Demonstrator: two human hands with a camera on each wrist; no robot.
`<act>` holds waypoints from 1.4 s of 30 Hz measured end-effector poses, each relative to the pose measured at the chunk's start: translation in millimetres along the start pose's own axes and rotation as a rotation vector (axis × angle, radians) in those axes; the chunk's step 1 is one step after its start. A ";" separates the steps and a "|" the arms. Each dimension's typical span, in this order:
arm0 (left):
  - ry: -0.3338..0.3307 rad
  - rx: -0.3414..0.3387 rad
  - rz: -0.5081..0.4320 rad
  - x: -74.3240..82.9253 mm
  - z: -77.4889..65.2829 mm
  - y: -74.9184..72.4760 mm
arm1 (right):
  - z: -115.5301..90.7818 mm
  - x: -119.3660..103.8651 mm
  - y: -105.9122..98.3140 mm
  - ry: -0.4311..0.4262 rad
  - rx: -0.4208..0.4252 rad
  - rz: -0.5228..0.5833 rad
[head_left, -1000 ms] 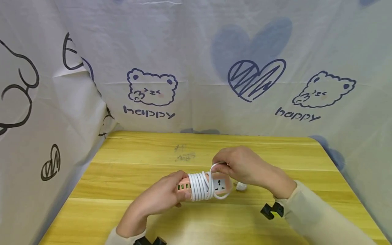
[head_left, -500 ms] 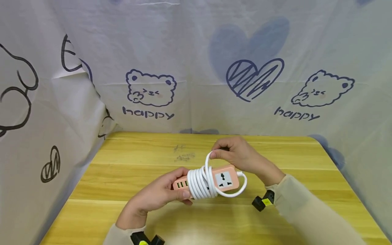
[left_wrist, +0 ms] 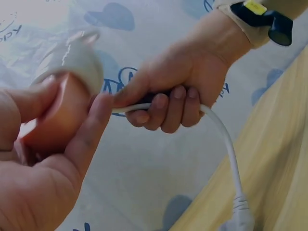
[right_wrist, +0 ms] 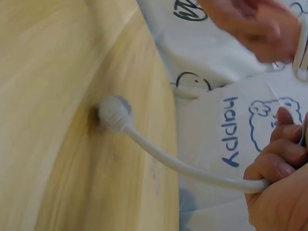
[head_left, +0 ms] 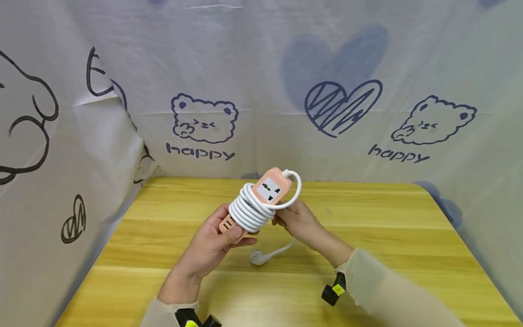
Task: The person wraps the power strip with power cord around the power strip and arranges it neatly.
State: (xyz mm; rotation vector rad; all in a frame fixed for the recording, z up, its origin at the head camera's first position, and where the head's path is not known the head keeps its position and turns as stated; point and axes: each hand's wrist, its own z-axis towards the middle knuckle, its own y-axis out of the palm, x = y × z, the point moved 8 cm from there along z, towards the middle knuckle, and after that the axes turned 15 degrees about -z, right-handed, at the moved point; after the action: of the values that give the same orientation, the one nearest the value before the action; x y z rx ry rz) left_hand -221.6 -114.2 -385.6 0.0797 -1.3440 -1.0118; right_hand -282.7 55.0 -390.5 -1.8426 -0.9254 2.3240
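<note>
A pink power strip with a white socket face and USB ports is held up at a tilt above the table. Several turns of white cord wrap its middle, and a loop of cord curves out from its upper end. My left hand grips the lower end, thumb in front. Behind the strip, my right hand holds the free run of cord; the left wrist view shows its fingers curled round it. From that hand the cord drops to a white plug, hanging low or touching the table; I cannot tell which.
A wooden table lies beneath both hands. White cloth printed with bears and hearts hangs behind it and along the sides. Black cameras are strapped at both wrists.
The strip has risen and tilted, its socket end going up. My right hand has gone from above the strip to behind it, carrying the cord round. The plug has come into view below.
</note>
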 end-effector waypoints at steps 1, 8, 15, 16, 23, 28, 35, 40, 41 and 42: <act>0.007 0.031 -0.001 0.4 1.1 -2.1 | -2.0 4.6 2.7 0.059 -0.016 0.028; 0.033 0.177 -0.006 4.1 2.1 -9.0 | -7.0 0.7 -5.6 0.076 0.017 -0.177; 0.049 0.281 0.034 9.6 -0.2 -18.5 | -13.3 14.9 -22.2 0.200 0.084 -0.152; 0.045 0.307 0.037 9.8 -0.7 -21.0 | -14.4 17.3 -23.5 0.212 0.078 -0.126; 0.012 0.509 0.079 10.0 -4.5 -37.6 | -21.5 19.3 -30.8 0.123 0.020 -0.024; -0.008 0.601 0.150 11.9 -6.9 -41.8 | -28.0 19.0 -30.9 0.086 -0.058 -0.117; 0.004 0.668 0.244 19.6 -11.0 -42.3 | -40.3 18.4 -23.6 0.099 -0.228 -0.381; 0.021 0.726 0.387 26.0 -14.8 -44.1 | -48.7 9.5 -17.1 0.083 -0.292 -0.493; 0.014 0.742 0.445 26.8 -16.0 -44.7 | -50.3 5.5 -16.8 0.068 -0.287 -0.531; 0.001 0.754 0.513 27.4 -17.2 -45.0 | -51.6 -0.1 -16.5 0.030 -0.278 -0.595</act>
State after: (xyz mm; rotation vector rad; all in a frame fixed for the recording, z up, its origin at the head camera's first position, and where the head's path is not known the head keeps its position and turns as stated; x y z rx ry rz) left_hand -235.4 -166.9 -395.8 0.2832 -1.5748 -0.0464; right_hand -241.8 90.5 -388.9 -1.3948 -1.5922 1.8680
